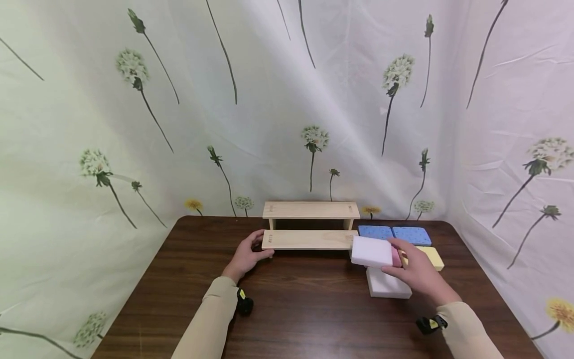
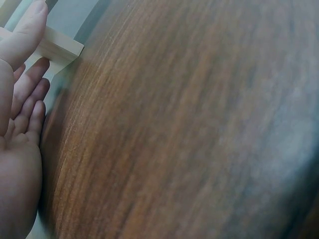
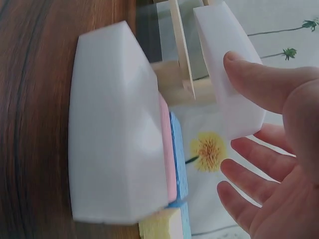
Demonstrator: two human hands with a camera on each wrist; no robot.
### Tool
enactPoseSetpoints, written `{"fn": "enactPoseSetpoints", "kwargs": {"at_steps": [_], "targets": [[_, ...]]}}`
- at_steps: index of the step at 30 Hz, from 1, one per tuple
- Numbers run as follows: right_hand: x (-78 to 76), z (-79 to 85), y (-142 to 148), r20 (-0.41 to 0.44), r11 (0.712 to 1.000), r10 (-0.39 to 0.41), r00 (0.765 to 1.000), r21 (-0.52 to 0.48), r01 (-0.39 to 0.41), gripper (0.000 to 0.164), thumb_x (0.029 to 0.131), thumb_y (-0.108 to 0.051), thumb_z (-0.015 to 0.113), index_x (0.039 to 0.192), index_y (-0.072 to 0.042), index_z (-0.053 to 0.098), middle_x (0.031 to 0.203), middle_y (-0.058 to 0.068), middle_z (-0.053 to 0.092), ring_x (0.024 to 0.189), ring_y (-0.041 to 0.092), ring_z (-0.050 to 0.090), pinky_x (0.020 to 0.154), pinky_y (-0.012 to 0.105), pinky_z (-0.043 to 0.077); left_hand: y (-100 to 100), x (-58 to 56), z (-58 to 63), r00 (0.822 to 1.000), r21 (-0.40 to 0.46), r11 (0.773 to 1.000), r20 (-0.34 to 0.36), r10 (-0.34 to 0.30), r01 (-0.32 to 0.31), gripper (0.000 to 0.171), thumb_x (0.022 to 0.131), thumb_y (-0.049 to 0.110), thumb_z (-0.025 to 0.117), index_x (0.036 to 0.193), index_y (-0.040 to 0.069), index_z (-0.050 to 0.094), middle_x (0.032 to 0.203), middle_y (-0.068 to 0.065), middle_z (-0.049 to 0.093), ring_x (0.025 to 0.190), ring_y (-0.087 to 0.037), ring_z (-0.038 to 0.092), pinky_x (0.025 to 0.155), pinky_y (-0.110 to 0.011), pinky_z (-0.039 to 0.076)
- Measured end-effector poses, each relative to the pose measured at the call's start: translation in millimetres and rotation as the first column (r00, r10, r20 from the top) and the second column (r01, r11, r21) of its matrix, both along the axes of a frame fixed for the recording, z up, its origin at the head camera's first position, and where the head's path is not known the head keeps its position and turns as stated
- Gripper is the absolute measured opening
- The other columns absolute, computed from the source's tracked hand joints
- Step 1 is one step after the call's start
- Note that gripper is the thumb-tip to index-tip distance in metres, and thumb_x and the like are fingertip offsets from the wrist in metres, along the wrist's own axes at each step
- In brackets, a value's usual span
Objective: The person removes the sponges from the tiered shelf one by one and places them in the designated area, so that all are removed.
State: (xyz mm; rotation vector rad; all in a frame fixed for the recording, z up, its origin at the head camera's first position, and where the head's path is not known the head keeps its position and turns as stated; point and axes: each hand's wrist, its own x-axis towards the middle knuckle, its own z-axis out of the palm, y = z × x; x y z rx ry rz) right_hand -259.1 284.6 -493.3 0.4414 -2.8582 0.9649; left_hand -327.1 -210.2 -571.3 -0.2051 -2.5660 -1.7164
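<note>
A two-tier pale wooden shelf (image 1: 309, 239) stands toward the back of the table. My left hand (image 1: 247, 253) holds the left end of its lower board, thumb at the front edge and fingers behind. In the left wrist view, the left hand (image 2: 22, 114) is beside the end of a wooden board (image 2: 62, 45). My right hand (image 1: 414, 267) pinches a white sponge block (image 1: 371, 252) between thumb and fingers, raised at the shelf's right end. Another white sponge block (image 3: 112, 129) lies on the table below it, in front of a pink sponge (image 3: 168, 149).
Two blue sponges (image 1: 411, 235) lie at the back right of the brown wooden table (image 1: 287, 309). A yellow sponge (image 1: 432, 258) sits in front of them, partly behind the right hand. A white dandelion-print curtain (image 1: 269, 124) hangs behind and on both sides.
</note>
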Motion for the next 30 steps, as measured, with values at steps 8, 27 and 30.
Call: {"fn": "enactPoseSetpoints", "kwargs": {"at_steps": [8,27,30], "targets": [[3.9,-1.8,23,-0.040,1.000,-0.003,0.999,0.024,0.004,0.082,0.085,-0.030,0.091,0.148,0.005,0.052,0.146,0.030,0.056,0.133,0.048,0.054,0.103,0.063,0.049,1,1.0,1.7,1.000,-0.008,1.000,0.000,-0.005,0.005,0.077,0.088,0.017,0.088,0.154,0.005,0.049,0.143,-0.017,0.064,0.135,-0.036,0.056,0.115,-0.054,0.040],[16.9,-3.5,49,-0.009,0.996,-0.037,0.999,0.076,0.038,0.081,0.085,-0.027,0.090,0.148,0.005,0.051,0.146,0.033,0.055,0.130,0.053,0.055,0.099,0.065,0.051,0,2.8,1.6,1.000,0.001,1.000,0.005,-0.012,0.012,0.077,0.089,0.016,0.087,0.155,0.004,0.048,0.144,-0.019,0.064,0.135,-0.038,0.055,0.114,-0.056,0.040],[18.5,-1.6,53,0.007,0.995,-0.046,0.999,0.083,0.045,0.081,0.085,-0.024,0.090,0.149,0.005,0.050,0.147,0.033,0.054,0.130,0.053,0.054,0.099,0.066,0.050,0,1.8,1.6,1.000,0.012,1.000,0.006,-0.010,0.010,0.077,0.089,0.014,0.087,0.155,0.003,0.048,0.143,-0.019,0.063,0.135,-0.039,0.055,0.114,-0.056,0.040]]}}
